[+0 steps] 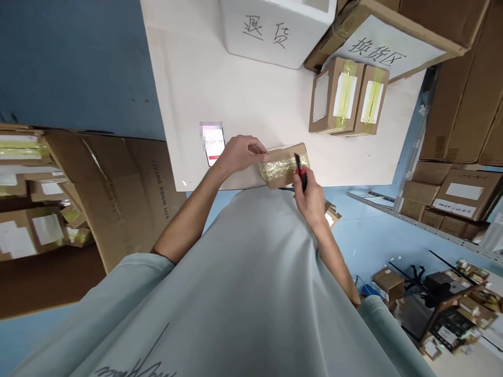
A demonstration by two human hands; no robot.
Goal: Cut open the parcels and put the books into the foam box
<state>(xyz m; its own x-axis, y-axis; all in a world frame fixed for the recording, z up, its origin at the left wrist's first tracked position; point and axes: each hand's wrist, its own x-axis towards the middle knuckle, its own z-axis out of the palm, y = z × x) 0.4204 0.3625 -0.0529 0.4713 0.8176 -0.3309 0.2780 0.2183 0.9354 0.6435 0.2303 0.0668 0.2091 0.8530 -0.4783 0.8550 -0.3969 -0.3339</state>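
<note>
A small cardboard box point(281, 157) wrapped in yellowish tape lies at the near edge of the white table point(251, 99). My left hand point(239, 153) grips the box's left end, fingers curled on it. My right hand point(310, 196) is closed round a black and red cutter point(301, 170), whose tip rests on the taped top of the box.
A phone point(214, 145) lies on the table left of my left hand. Two taped boxes point(348, 97) stand at the back right, beside a white foam box point(275, 29) and a large carton point(389, 36). Cartons stack on the left point(78, 199); shelves with parcels on the right point(456, 199).
</note>
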